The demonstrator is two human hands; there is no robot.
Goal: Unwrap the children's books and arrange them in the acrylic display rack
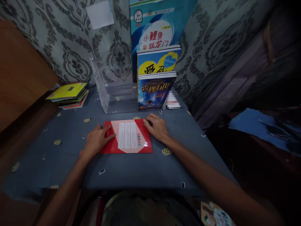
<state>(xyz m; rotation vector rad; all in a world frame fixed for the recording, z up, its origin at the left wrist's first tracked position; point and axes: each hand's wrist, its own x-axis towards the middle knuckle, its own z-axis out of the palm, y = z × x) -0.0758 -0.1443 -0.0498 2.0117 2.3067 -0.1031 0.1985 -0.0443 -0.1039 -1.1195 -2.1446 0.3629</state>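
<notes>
Head view gives me a glossy red rectangular booklet with a pink panel (128,136), lying flat on the blue-grey patterned tablecloth (77,169), just in front of a transparent plastic rack (101,89). I see the left hand (97,138) resting on its left end, thumb and fingers spread apart. The right hand (157,126), fingers curled, is at its far right corner; whether it pinches, I can't tell.
</notes>
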